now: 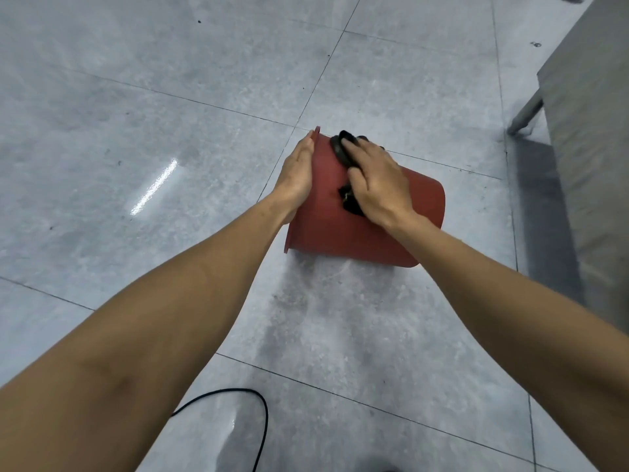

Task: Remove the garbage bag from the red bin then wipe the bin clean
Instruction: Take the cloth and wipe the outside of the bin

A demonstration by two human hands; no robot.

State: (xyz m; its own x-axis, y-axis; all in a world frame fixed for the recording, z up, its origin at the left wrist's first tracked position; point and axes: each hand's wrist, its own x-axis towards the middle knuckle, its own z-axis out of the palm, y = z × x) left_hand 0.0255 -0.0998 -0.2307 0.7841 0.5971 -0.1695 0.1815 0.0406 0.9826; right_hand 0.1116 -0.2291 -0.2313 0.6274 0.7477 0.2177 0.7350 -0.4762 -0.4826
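Red bin (340, 226) lying on its side on the grey floor tiles (136, 97), rim to the left, probably so that the outer wall faces up for wiping. Left hand (296, 172) flat and open against the rim end (steadying, it seems). Right hand (376, 180) pressing a dark cloth (342, 149) on the wall. No garbage bag visible. No readable label anywhere.
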